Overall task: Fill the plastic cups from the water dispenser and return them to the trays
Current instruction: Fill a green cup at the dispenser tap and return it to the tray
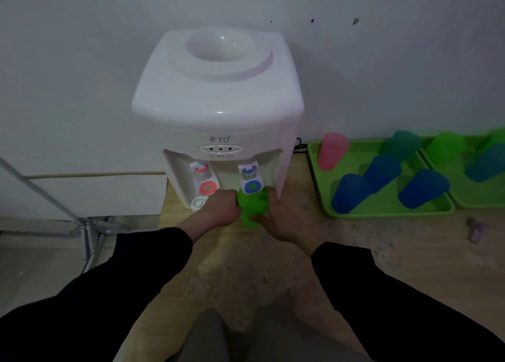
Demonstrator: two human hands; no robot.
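Both hands, the left hand [218, 211] and the right hand [281, 219], are closing their grip around the green cup [251, 208] under the blue tap [252, 182] of the water dispenser [218, 99], and they should be keeping it upright and centred

Dispenser [218, 94] glossy white plastic; cups [351, 193] translucent matt plastic; table [341, 241] worn wood.

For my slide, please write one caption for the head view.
Both hands hold a green cup under the dispenser's blue tap.
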